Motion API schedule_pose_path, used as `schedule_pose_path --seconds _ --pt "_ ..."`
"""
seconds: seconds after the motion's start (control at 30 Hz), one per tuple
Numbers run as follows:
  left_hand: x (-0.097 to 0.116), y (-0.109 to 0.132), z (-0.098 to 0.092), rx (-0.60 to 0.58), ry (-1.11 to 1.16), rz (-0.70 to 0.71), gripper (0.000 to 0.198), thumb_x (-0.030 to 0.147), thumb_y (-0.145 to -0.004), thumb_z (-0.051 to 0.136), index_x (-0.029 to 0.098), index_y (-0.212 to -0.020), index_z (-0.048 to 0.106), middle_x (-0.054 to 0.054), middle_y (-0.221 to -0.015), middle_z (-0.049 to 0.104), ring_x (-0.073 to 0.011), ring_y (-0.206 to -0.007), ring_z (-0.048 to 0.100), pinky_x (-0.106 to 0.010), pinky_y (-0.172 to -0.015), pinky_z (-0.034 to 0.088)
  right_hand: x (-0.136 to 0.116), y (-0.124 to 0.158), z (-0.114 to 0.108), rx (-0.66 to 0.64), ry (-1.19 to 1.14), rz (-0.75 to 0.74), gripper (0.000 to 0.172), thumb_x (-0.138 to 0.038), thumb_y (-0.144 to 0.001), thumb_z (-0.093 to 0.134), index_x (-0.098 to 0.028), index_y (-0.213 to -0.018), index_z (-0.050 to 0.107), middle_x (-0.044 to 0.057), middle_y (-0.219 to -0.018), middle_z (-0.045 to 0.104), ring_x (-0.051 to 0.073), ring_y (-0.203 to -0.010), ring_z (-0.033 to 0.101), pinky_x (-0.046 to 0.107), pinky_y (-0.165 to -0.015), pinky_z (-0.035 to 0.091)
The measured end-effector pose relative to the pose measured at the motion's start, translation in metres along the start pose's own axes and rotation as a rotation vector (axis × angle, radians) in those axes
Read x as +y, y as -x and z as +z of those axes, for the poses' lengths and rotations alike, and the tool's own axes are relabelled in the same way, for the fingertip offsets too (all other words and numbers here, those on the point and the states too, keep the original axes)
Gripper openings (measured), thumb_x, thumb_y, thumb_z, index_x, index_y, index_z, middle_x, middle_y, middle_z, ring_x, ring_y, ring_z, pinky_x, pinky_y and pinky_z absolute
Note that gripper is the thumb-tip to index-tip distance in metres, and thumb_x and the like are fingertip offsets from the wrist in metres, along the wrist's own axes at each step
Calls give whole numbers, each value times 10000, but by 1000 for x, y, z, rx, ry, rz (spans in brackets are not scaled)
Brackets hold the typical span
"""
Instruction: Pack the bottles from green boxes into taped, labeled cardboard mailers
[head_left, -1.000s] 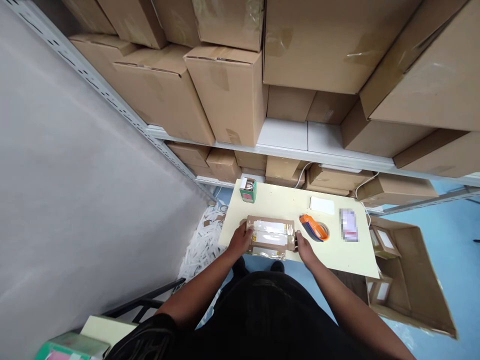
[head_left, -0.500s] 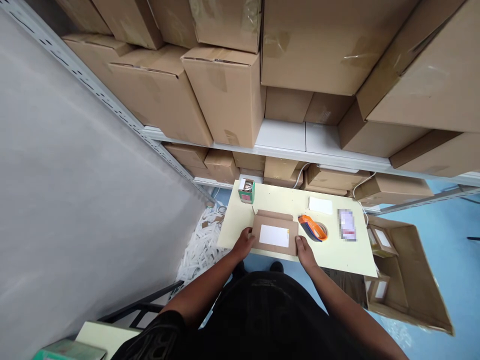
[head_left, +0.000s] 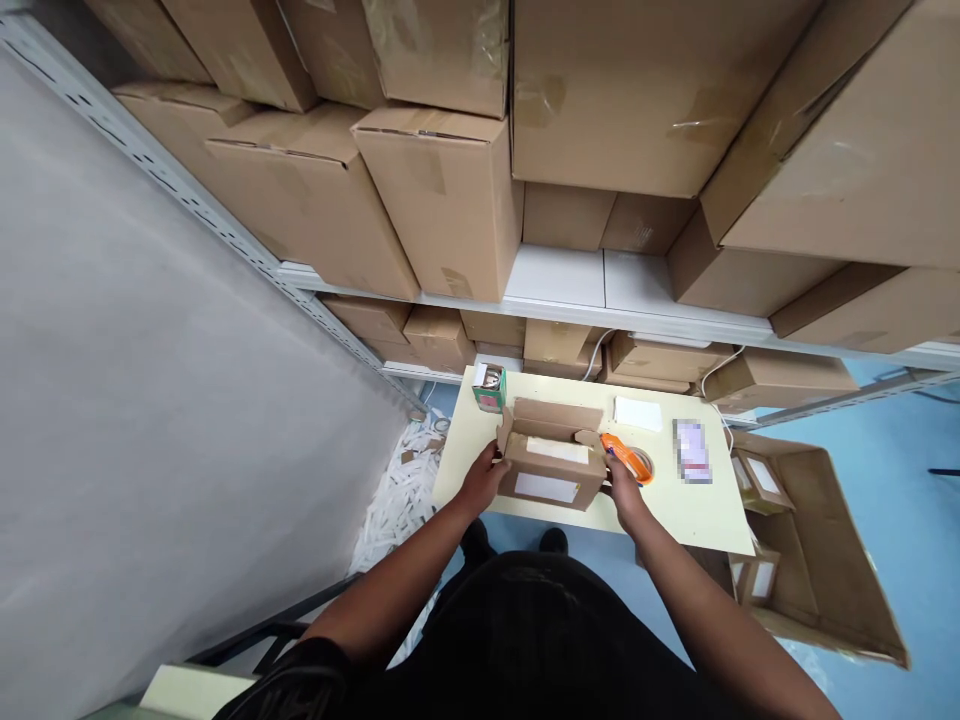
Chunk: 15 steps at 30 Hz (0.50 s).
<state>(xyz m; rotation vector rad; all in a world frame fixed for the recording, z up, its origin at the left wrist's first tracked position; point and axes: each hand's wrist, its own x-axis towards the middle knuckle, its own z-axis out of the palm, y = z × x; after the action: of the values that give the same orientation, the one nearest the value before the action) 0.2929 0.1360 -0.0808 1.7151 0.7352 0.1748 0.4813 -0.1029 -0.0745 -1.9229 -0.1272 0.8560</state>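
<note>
A brown cardboard box (head_left: 551, 466) with white labels stands partly unfolded at the front edge of the cream table (head_left: 675, 520), its flaps raised at the back and sides. My left hand (head_left: 482, 480) grips its left side, fingers curled behind the cardboard. At the right side my right hand (head_left: 624, 488) holds the box in the same way. Just beyond that hand lies an orange tape dispenser (head_left: 626, 455) with a roll, partly covered by the box and hand. A small green box (head_left: 490, 388) with something shiny inside stands at the back left.
White paper (head_left: 637, 413) and a blurred purple packet (head_left: 692, 450) lie on the table's right part. A large open carton (head_left: 832, 560) holding smaller boxes is at the right. Shelves (head_left: 555, 305) stacked with cartons stand behind; shredded paper (head_left: 394, 500) covers the floor at left.
The flat cardboard has opened into a box shape, with its back and side flaps now standing up. Both hands have shifted along its sides and still hold it.
</note>
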Motion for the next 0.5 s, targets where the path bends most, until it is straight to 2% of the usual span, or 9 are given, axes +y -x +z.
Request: schedule_pose_path --seconds 0.1,0.2,0.33,0.43,0.5 --pt "-5 17 -1 17 51 -50 508 485 -920 500 189 -1327 572 -76 -1211 723 -258 -1141 663 -385 -999 521 13 17 0 -24 -5 -15 528 -601 -871 452 -255 -1234 619 69 -1149 733 256 -1016 687 345 -816 556" --pt "-9 22 5 93 42 -176 458 534 -943 469 185 -1193 629 -84 -1140 736 -270 -1110 669 -397 -976 526 21 21 9 61 80 -5 508 -608 -840 517 -261 -1198 613 55 -1167 732 266 -1067 672 357 -877 538" --pt "-7 19 8 170 68 -245 413 533 -906 551 190 -1096 682 -92 -1107 750 -300 -1131 664 -408 -984 518 17 11 21 172 136 144 462 -669 -838 495 -248 -1000 591 63 -976 732 276 -944 687 354 -792 542" --pt "-5 19 5 173 145 -287 417 495 -850 634 170 -1104 701 -110 -1125 754 -327 -1134 667 -422 -979 522 11 4 21 152 96 192 398 -602 -767 596 -247 -943 553 49 -880 709 274 -873 685 349 -735 540" --pt "-6 20 4 147 214 -295 453 461 -826 671 158 -1161 692 -124 -1183 744 -337 -1155 662 -432 -992 519 10 6 18 97 50 166 368 -535 -742 605 -243 -961 560 50 -905 717 271 -884 690 344 -736 546"
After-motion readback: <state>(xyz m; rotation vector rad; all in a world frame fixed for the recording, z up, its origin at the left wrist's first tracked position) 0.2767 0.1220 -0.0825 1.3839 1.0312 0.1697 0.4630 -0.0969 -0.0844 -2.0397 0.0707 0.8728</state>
